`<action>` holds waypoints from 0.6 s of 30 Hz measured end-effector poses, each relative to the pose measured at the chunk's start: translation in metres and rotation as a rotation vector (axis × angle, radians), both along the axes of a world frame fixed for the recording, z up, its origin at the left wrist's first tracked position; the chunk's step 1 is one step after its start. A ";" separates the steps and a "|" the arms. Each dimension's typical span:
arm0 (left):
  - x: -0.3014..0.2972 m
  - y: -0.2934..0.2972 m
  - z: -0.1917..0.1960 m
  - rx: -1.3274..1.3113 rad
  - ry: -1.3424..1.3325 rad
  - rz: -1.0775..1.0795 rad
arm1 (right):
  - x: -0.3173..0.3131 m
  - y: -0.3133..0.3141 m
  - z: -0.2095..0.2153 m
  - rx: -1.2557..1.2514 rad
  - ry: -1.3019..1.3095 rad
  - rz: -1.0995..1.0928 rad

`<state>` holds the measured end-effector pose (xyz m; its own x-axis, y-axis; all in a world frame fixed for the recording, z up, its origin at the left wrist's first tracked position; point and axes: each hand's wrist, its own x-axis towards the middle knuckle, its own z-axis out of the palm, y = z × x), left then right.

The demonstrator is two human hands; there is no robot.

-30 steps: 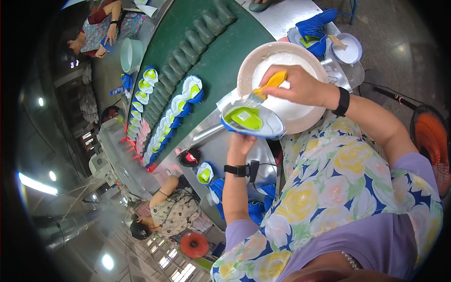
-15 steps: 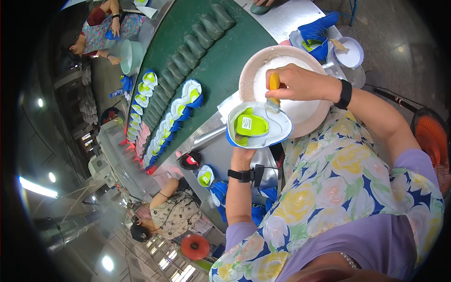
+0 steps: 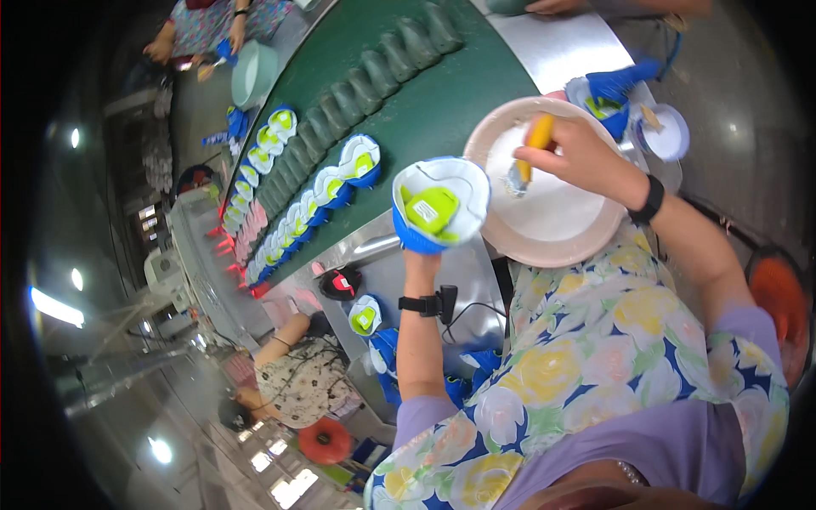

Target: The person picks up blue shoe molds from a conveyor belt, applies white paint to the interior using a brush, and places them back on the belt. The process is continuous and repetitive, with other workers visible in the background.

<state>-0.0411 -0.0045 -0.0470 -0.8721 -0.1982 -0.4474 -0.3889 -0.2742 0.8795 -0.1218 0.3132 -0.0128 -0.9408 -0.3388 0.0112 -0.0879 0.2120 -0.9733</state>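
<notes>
My left hand [image 3: 422,262] holds up a blue shoe upper [image 3: 466,197] from underneath, its white lining and lime-green inside part facing up. The upper hides most of that hand's fingers. To the right, my right hand [image 3: 586,157] is closed round the yellow handle of a brush [image 3: 539,136]. The bristles point down over a pale pink basin [image 3: 557,256] of white liquid; whether they touch the liquid I cannot tell. Brush and shoe upper are apart.
A green conveyor belt [image 3: 416,115] carries rows of grey shoe-shaped forms [image 3: 381,72] and blue-and-white shoe uppers [image 3: 360,160]. More blue uppers [image 3: 616,89] and a white tub [image 3: 667,136] stand at the far right. Co-workers sit beyond the belt and at left.
The shoe upper in my left hand has moved left and tilted, away from the brush. My right hand has drawn the brush off the upper to over the basin. The whole view has shifted.
</notes>
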 end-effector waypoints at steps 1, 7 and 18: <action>-0.002 -0.029 -0.018 -0.030 -0.024 0.011 | 0.001 -0.003 0.002 -0.010 0.001 -0.056; -0.080 -0.103 -0.093 -0.010 -0.008 0.123 | 0.023 -0.002 -0.011 0.040 -0.150 -0.178; -0.114 -0.208 -0.213 -0.767 -0.156 0.295 | 0.045 -0.024 -0.031 0.041 -0.379 -0.128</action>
<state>-0.1550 -0.2122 -0.2598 -0.6763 -0.7071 -0.2065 -0.5274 0.2691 0.8059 -0.0764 0.2895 -0.0442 -0.9103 -0.2116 -0.3557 0.3052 0.2371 -0.9223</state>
